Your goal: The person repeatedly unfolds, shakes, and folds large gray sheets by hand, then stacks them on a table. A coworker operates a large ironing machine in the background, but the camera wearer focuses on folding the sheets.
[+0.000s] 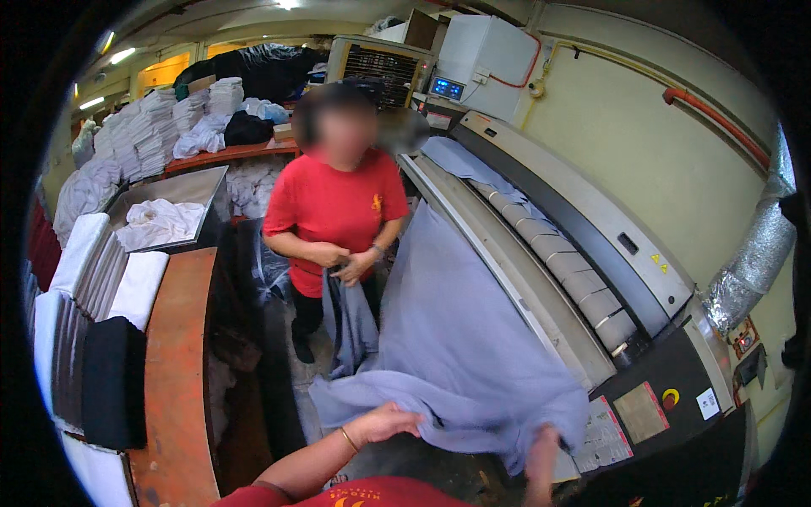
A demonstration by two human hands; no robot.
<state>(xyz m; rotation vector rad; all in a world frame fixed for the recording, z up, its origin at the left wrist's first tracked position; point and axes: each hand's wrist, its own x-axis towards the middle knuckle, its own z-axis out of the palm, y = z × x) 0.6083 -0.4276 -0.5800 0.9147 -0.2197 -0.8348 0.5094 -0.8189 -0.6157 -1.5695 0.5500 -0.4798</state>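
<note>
Head view: A person's left hand (384, 422), at 6 o'clock in the frame, closes its fingers on the near edge of a large grey-blue sheet (460, 338), while the right hand (541, 448), just toward 5 o'clock, pinches the same edge from beneath, largely covered by cloth. The sheet spreads from the frame's centre up toward 1 o'clock, draped against the feed side of a long flatwork ironer (583, 245) whose padded bands run along the right. At 12 o'clock a co-worker in a red shirt (334, 203) grips the sheet's far corner with both hands at waist height. From 9 to 11 o'clock, stacks of folded white linen (139, 135) line an orange-topped counter (177, 355), beside a metal bin (182, 186) holding crumpled white cloth.
</note>
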